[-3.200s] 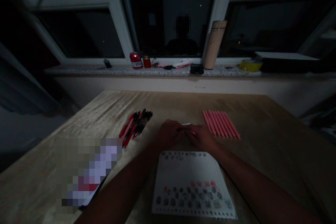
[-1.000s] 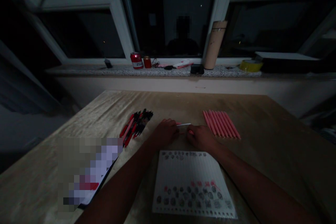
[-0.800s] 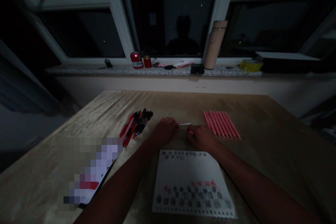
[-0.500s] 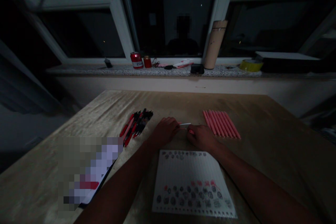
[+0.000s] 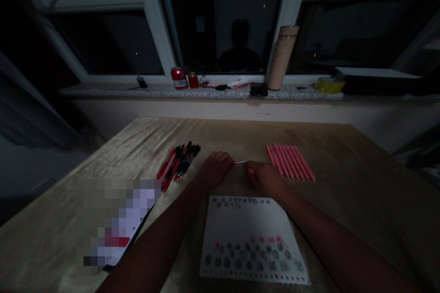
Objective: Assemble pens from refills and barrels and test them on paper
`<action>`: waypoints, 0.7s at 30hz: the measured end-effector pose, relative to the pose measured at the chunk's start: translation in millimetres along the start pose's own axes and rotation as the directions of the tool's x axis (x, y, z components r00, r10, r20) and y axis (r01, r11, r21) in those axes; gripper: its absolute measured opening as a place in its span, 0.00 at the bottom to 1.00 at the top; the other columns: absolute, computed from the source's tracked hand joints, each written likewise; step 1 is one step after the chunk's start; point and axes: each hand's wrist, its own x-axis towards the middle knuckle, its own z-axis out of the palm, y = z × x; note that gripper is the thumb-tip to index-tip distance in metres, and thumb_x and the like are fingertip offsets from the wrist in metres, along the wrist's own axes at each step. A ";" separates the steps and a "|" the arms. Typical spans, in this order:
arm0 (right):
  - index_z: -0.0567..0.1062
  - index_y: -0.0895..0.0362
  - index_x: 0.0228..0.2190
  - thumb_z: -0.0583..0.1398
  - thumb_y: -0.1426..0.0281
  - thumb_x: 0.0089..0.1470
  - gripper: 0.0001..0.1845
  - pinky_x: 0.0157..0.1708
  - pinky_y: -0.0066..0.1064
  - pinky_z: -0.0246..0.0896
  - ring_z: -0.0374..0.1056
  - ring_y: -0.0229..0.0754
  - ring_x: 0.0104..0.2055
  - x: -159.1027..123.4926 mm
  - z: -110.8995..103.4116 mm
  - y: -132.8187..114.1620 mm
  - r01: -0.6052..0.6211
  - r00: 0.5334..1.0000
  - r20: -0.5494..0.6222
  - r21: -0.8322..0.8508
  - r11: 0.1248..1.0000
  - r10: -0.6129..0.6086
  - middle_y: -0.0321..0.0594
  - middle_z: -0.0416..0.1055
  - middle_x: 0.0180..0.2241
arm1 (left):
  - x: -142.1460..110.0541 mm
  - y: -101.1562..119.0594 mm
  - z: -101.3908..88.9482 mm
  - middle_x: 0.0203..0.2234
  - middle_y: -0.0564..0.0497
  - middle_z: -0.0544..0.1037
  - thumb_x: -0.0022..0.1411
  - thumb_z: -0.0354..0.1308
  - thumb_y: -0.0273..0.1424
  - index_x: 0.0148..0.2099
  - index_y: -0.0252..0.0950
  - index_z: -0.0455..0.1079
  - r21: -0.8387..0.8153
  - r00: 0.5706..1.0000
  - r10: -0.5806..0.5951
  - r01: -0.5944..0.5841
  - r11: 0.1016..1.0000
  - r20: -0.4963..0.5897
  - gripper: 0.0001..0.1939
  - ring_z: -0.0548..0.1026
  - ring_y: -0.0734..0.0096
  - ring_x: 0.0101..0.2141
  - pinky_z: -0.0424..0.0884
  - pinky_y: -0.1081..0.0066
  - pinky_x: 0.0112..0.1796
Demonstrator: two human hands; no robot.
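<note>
My left hand (image 5: 216, 170) is closed on a thin white refill (image 5: 241, 162) whose free end points right. My right hand (image 5: 264, 177) is closed on a pink pen barrel (image 5: 251, 170), its tip meeting the refill between the two hands. Both hands rest on the table (image 5: 343, 178) just beyond a lined sheet with dark and red scribbles (image 5: 250, 240). A row of pink pen barrels (image 5: 289, 161) lies to the right of my right hand. A bundle of red and black pens (image 5: 177, 163) lies to the left of my left hand.
A blurred flat object (image 5: 117, 222) lies at the table's near left. On the window sill (image 5: 206, 93) stand a red can (image 5: 178, 78), a small red jar (image 5: 193, 80), a cardboard tube (image 5: 282, 57) and a yellow tape roll (image 5: 328, 85). A person's reflection shows in the dark window.
The hands first pulled apart, baring the white refill between them. Over the last second they have closed in again, and the right hand's barrel now meets the refill.
</note>
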 end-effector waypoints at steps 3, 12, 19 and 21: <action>0.71 0.55 0.42 0.48 0.70 0.58 0.15 0.32 0.29 0.55 0.71 0.42 0.35 0.8 0.7 1.3 0.011 1.000 -0.011 0.034 0.999 -0.011 0.42 0.75 0.36 | -0.2 -0.6 0.3 0.36 0.47 0.72 0.67 0.43 0.35 0.42 0.35 0.68 0.012 1.000 0.004 -0.004 1.000 -0.001 0.14 0.67 0.65 0.39 0.60 0.63 0.40; 0.69 0.53 0.49 0.50 0.72 0.57 0.19 0.35 0.29 0.58 0.70 0.42 0.38 0.6 2.2 1.1 0.070 0.997 -0.023 0.059 0.996 -0.069 0.42 0.72 0.41 | 0.4 5.9 2.5 0.36 0.46 0.72 0.67 0.43 0.34 0.44 0.34 0.68 -0.002 1.000 0.022 -0.022 1.000 -0.004 0.14 0.68 0.64 0.40 0.61 0.62 0.42; 0.67 0.52 0.51 0.50 0.73 0.57 0.21 0.39 0.29 0.59 0.69 0.41 0.41 0.3 4.1 3.3 0.100 0.994 -0.043 0.122 0.987 -0.096 0.41 0.71 0.42 | 1.2 9.3 1.9 0.37 0.46 0.75 0.66 0.46 0.33 0.42 0.34 0.68 -0.089 1.000 0.010 -0.010 0.996 -0.001 0.12 0.70 0.65 0.40 0.61 0.62 0.44; 0.67 0.53 0.51 0.50 0.73 0.57 0.21 0.40 0.29 0.60 0.69 0.41 0.42 0.0 5.1 4.2 0.112 0.993 -0.055 0.141 0.984 -0.105 0.41 0.72 0.42 | 1.0 8.7 2.7 0.37 0.47 0.76 0.65 0.47 0.33 0.42 0.35 0.69 -0.124 1.000 0.000 0.000 0.992 -0.002 0.11 0.71 0.65 0.39 0.61 0.62 0.44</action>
